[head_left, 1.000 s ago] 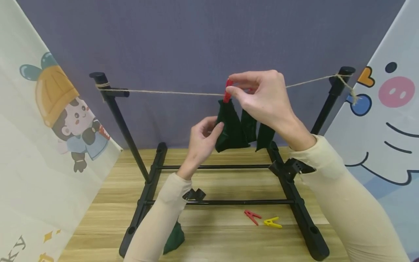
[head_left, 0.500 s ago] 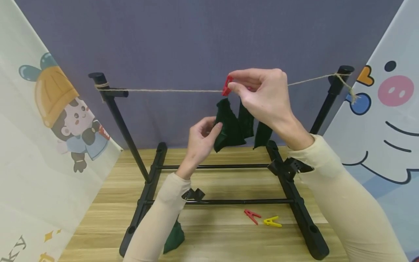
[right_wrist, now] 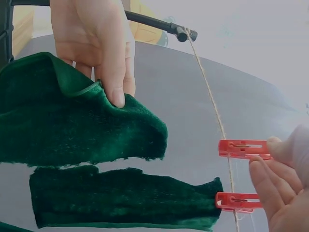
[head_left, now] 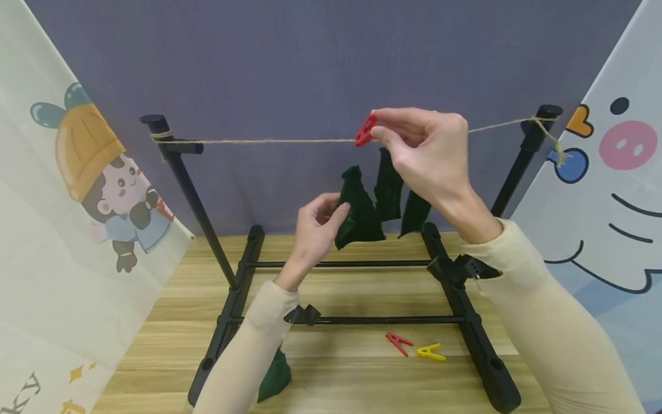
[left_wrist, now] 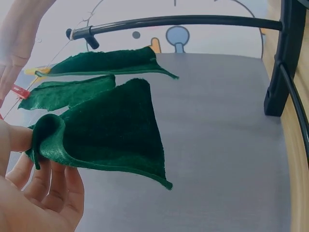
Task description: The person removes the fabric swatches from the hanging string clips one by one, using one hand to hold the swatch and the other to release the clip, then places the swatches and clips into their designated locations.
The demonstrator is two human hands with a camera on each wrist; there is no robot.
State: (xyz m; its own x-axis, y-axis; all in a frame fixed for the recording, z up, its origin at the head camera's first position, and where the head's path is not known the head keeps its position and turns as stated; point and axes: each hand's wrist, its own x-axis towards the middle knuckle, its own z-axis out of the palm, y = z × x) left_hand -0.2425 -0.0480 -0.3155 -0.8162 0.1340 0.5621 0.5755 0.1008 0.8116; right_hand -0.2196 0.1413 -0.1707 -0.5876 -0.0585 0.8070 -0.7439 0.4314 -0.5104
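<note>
My left hand pinches a dark green velvety cloth by its side edge, between thumb and fingers. The cloth's top corner hangs below the string, apart from it. Up at the string, my right hand pinches a red clothespin whose front end overlaps the string. A second red clothespin fixes another green cloth to the string, right beside my right fingers. Farther along, a yellow clothespin holds one more green cloth.
The string runs between two posts of a black rack standing on a wooden tabletop. Loose on the wood lie a red clothespin and a yellow clothespin. Another green cloth lies partly behind my left sleeve.
The green cloth in my left hand has come away from the red clothespin and dropped a little. My right hand has shifted slightly right with the clothespin, and the string sags less.
</note>
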